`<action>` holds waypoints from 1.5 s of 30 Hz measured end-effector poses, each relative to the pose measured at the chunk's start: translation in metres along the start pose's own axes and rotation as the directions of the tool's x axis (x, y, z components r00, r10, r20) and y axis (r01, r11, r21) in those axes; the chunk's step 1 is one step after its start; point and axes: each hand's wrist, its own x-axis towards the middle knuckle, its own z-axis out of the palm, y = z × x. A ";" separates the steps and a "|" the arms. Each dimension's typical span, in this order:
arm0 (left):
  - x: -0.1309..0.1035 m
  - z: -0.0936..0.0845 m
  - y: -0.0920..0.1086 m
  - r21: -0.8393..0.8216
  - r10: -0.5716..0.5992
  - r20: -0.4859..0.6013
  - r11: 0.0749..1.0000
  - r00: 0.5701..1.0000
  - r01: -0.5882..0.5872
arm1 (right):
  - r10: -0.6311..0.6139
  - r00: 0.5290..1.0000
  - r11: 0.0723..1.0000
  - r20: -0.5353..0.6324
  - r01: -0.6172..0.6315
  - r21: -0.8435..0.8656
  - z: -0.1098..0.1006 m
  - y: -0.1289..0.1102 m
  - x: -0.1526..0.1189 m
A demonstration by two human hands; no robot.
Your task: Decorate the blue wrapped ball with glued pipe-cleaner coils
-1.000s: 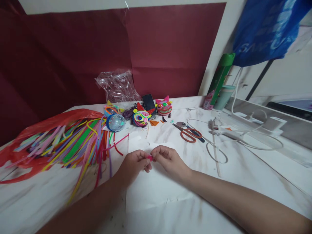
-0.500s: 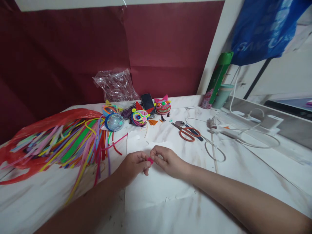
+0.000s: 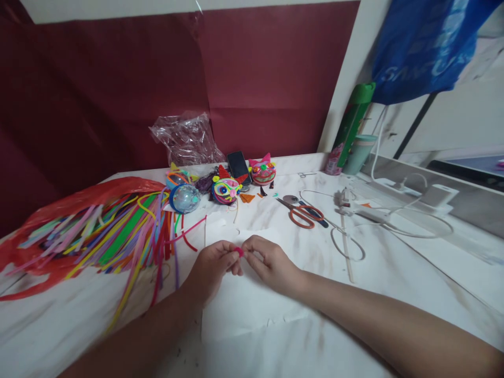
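A small bright pink piece of pipe cleaner (image 3: 239, 252), seemingly curled up, is pinched between both hands above a white paper sheet (image 3: 252, 310). My left hand (image 3: 214, 265) grips it from the left between thumb and forefinger, the other fingers folded under. From the right, my right hand (image 3: 270, 261) closes its thumb and fingertips on the piece's edge. Past the hands sit a colourful decorated ball (image 3: 226, 190) with red horns and a pink decorated ball (image 3: 263, 170) with pointed ears.
Many coloured pipe cleaners (image 3: 118, 231) spill from a red plastic bag (image 3: 129, 184) at left. Near them lies a clear ball (image 3: 186, 198). Orange-handled scissors (image 3: 302, 216), a phone (image 3: 238, 165), and a power strip (image 3: 370, 212) with cables lie farther back. A green spray can (image 3: 356, 115) stands at right.
Both hands stay together over the paper. The pink piece has shifted slightly up and left and looks rounder, as the fingers have turned a little around it.
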 end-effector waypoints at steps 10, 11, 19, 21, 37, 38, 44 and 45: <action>0.004 -0.004 -0.005 0.088 0.049 -0.046 0.995 0.998 -0.045 | 0.230 0.972 0.944 0.052 -0.236 0.230 0.006 0.005 0.003; 0.004 -0.005 -0.007 0.091 0.049 -0.036 0.995 0.998 -0.046 | 0.241 0.969 0.931 0.054 -0.246 0.268 0.007 0.006 0.003; 0.004 -0.006 -0.006 0.132 0.063 -0.055 0.990 0.997 -0.055 | 0.365 0.921 0.719 0.138 -0.373 0.587 0.007 0.006 0.007; 0.003 -0.007 -0.006 0.143 0.069 -0.059 0.988 0.996 -0.060 | 0.322 0.927 0.665 0.191 -0.365 0.652 0.008 0.005 0.007; 0.008 -0.011 0.004 0.289 0.163 -0.275 0.954 0.948 -0.081 | 0.579 0.815 0.811 0.023 -0.578 0.087 -0.035 0.046 0.027; 0.008 -0.011 0.005 0.331 0.172 -0.280 0.941 0.944 -0.074 | 0.565 0.825 0.824 -0.013 -0.563 0.072 -0.040 0.047 0.029; 0.004 -0.006 0.007 0.487 0.210 -0.264 0.871 0.941 -0.058 | 0.417 0.902 0.900 -0.111 -0.427 -0.089 -0.053 0.044 0.033; 0.003 -0.006 0.007 0.510 0.216 -0.251 0.858 0.944 -0.061 | 0.395 0.913 0.908 -0.099 -0.404 -0.113 -0.051 0.044 0.032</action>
